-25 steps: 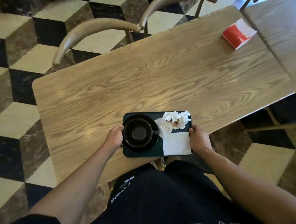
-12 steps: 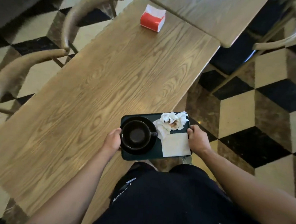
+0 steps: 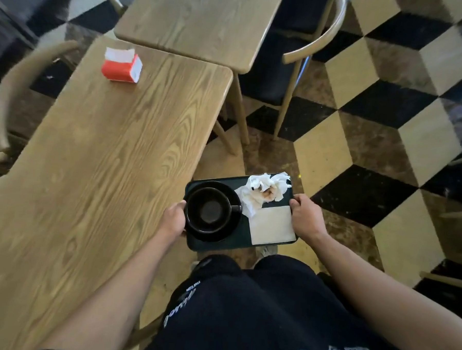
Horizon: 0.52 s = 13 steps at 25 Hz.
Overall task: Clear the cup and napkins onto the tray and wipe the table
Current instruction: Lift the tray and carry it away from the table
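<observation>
The tray (image 3: pixel 215 245) is held off the right edge of the table (image 3: pixel 90 181), above the floor (image 3: pixel 359 154), gripped at its left end by the left hand (image 3: pixel 172 220) and at its right end by the right hand (image 3: pixel 306 219). On the tray, the cup (image 3: pixel 208 209) is set on a saucer (image 3: pixel 232 225) at the left; the crumpled napkins (image 3: pixel 263 192) lie at the far right, the flat napkin (image 3: pixel 272 228) at the near right. A tissue box (image 3: pixel 122 66) stands at the table's far end, beyond which a second table (image 3: pixel 200 23) is placed.

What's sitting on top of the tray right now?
On the tray: a black cup on a saucer, crumpled stained napkins, and a flat napkin. The tray surface beneath these is hidden, and the cup looks nearly empty.
</observation>
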Available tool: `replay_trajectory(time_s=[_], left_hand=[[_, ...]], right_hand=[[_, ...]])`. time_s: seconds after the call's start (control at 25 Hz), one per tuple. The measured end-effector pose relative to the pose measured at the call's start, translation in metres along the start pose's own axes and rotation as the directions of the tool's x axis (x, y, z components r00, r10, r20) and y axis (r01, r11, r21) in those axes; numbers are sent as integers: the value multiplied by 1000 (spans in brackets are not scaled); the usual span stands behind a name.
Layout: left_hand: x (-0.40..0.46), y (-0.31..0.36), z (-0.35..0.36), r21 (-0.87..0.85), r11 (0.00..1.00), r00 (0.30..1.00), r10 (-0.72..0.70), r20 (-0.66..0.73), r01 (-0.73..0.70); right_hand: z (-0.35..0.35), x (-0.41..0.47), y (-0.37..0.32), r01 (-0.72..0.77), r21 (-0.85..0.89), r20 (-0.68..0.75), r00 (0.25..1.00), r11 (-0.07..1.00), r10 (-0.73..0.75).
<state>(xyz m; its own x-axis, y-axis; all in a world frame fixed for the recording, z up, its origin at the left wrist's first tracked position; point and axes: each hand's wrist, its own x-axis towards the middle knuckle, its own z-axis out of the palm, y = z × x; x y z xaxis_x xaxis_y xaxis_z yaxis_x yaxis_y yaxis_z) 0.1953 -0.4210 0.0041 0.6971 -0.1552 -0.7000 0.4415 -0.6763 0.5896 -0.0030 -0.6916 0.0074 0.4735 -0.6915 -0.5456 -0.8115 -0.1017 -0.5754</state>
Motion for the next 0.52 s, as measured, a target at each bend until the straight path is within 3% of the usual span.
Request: replay_trajectory(time_s=[0.52], left_hand=[[21, 209, 215, 206, 963, 966, 125, 226, -172]], right_hand=[[-181, 93, 89, -174, 214, -199, 956, 961, 218]])
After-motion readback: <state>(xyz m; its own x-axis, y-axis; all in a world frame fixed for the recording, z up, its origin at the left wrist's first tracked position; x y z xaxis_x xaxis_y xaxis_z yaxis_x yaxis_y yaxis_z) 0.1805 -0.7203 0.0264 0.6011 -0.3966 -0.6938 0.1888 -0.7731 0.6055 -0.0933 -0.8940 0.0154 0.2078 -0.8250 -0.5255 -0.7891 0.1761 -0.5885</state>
